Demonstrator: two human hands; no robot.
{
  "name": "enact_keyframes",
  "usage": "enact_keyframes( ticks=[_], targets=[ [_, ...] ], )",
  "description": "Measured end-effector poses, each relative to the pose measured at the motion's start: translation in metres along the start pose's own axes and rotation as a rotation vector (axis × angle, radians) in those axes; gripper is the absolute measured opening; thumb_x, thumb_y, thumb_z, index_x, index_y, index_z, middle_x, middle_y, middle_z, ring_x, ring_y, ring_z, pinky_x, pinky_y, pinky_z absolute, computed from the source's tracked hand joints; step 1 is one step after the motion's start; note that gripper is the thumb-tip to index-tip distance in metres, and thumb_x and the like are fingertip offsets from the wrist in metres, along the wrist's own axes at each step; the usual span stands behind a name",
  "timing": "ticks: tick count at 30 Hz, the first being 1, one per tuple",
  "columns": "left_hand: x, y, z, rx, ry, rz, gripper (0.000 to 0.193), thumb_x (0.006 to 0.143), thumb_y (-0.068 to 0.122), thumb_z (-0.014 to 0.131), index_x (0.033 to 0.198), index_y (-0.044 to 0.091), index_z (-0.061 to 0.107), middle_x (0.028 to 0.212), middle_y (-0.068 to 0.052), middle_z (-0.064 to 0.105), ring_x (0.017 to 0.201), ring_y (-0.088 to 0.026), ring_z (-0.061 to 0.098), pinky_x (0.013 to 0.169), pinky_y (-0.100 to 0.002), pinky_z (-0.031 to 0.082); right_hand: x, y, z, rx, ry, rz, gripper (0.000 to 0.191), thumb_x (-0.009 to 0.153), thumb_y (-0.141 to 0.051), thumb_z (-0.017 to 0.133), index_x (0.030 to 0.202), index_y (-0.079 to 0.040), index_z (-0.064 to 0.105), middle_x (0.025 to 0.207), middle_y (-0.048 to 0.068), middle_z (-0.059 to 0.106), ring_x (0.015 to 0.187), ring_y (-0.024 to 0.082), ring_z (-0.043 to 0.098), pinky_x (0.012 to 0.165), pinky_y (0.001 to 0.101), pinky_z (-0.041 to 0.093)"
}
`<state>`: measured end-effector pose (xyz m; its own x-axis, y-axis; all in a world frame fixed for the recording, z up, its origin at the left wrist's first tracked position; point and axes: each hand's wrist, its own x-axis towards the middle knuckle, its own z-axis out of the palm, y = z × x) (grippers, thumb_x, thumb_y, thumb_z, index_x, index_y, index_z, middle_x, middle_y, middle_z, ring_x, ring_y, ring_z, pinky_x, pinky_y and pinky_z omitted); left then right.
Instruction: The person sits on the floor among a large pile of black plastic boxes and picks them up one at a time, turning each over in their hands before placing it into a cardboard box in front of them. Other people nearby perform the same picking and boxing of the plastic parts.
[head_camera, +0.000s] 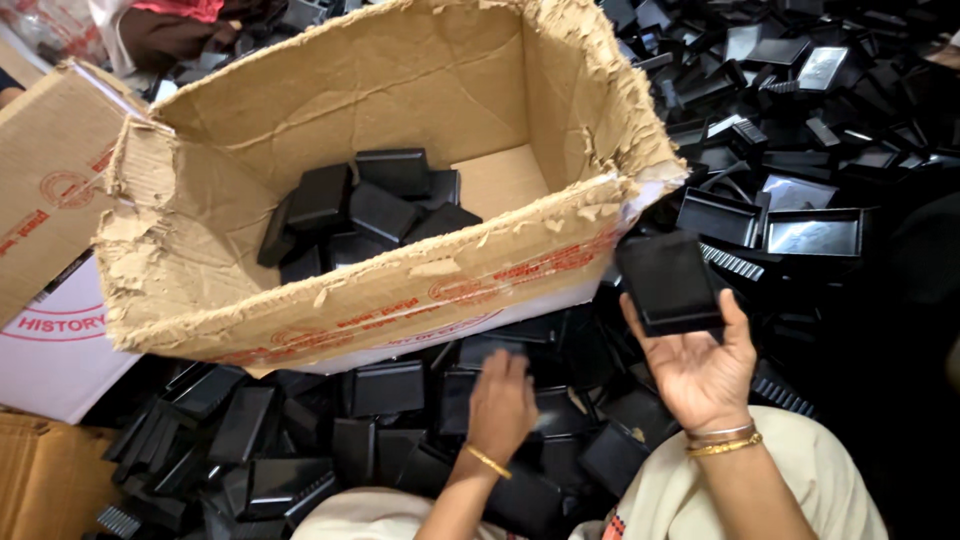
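a black plastic tray (668, 283) sits raised in the right hand (703, 368), palm up, fingers clamped along its lower edge, just beside the torn cardboard box (400, 290). the left hand (501, 403) lies blurred, fingers together, on the heap of black trays (380, 430) below. more black trays (365, 210) lie inside the box. red round stamps and red lettering mark its front; a white carton (55, 350) with red print stands left.

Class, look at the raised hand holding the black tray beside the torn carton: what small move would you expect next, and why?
Probably a short carry leftward over the torn rim to drop it in. The right hand holds a black tray raised beside the cardboard box, which already holds similar trays, while the left hand reaches into the floor pile.
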<state>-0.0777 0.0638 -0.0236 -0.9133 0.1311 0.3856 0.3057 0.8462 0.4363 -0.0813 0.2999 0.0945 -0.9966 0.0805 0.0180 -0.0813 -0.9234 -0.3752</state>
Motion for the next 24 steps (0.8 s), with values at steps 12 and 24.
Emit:
enact_keyframes(
  ticks=[12,24],
  targets=[
    [0.014,-0.061,0.049,0.467,-0.358,0.089,0.034,0.098,0.016,0.052,0.132,0.009,0.056,0.146,-0.022,0.048,0.136,-0.040,0.045,0.112,-0.055,0.037,-0.002,-0.001,-0.032,-0.416,-0.073,0.047,0.077,0.081,-0.022,0.072,0.149,-0.001,0.042,0.134,0.027,0.059,0.119,0.046,0.059,0.101,0.0552,0.050],
    [0.018,-0.034,0.007,0.514,-0.350,0.256,0.057,0.076,0.024,0.077,0.127,0.006,0.057,0.133,-0.019,0.054,0.136,-0.038,0.043,0.106,-0.062,0.034,-0.039,0.024,-0.017,-0.897,-0.340,0.094,0.092,0.070,0.003,0.076,0.149,-0.020,0.034,0.130,0.008,0.055,0.117,0.020,0.057,0.101,0.0385,0.048]
  ],
)
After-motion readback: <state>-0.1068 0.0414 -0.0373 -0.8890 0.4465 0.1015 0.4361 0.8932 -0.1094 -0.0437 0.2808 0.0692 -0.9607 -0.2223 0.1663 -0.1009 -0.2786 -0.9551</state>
